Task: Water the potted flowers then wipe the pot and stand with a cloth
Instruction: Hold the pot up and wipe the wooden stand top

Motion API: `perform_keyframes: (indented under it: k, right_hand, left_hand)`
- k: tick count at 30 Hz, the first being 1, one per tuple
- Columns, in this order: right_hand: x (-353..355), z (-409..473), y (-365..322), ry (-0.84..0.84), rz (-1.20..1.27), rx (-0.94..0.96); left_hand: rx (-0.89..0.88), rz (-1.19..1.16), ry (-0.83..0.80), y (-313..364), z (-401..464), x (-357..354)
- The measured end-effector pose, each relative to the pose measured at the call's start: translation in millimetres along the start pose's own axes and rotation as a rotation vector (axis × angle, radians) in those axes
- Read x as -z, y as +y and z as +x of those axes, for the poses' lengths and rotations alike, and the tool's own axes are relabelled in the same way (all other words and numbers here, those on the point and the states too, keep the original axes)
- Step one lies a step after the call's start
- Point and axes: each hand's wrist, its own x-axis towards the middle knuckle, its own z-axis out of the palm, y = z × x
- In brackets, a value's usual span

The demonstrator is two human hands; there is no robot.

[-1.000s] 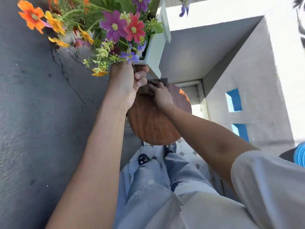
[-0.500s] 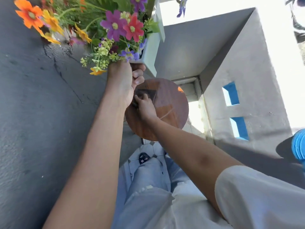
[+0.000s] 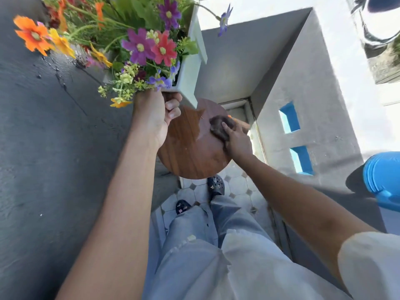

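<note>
Left hand (image 3: 154,118) gripping pot (image 3: 190,68), tilted clear of stand (image 3: 190,148); right hand (image 3: 237,140) pressing cloth (image 3: 218,126) down, wiping freed top.

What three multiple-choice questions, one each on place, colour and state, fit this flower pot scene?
1. Where is the cloth?
A. on the round wooden stand
B. on the floor
C. inside the pot

2. What colour is the pot?
A. black
B. white
C. red

3. What is the left hand doing?
A. hanging free
B. pouring water
C. gripping the pot's underside

Answers: 1 A, the right hand presses it on the stand's far side. 2 B, its walls are white. 3 C, its fingers curl under the lifted pot.
</note>
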Motion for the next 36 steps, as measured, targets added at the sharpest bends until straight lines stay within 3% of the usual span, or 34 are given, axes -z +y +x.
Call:
perform_keyframes:
  k: [6, 14, 18, 21, 24, 30, 33, 36]
  right_hand:
    - [2.7, 9.7, -32.5, 0.046, 0.097, -0.037]
    - [-69.3, -72.4, -112.0, -0.243, 0.105, 0.206]
    - [-78.3, -106.6, -77.6, -0.291, 0.068, 0.288]
    - [-57.0, -94.5, -26.2, -0.233, 0.024, 0.275]
    - [-15.8, -54.9, 10.0, -0.179, 0.063, 0.097]
    - [30.0, 5.9, 13.5, -0.014, 0.306, -0.134]
    - [43.6, 2.6, -8.1, 0.042, 0.373, 0.020]
    - [50.1, -8.7, -27.2, -0.005, 0.567, 0.076]
  left_hand:
    - [-0.037, 0.043, 0.032, -9.8, -9.8, 3.2]
    - [-0.023, 0.054, 0.026, -15.9, -10.8, 0.2]
    - [-0.032, 0.068, 0.026, -12.5, -8.2, 2.7]
    - [-0.047, 0.058, 0.033, -9.0, -10.1, 2.0]
    - [-0.059, 0.053, 0.034, -8.3, -12.5, 2.3]
    - [-0.070, 0.036, 0.023, -8.4, -15.7, 2.4]
    - [-0.072, 0.027, 0.029, -8.6, -16.2, 3.3]
    - [-0.075, 0.027, 0.050, -7.5, -17.5, 2.6]
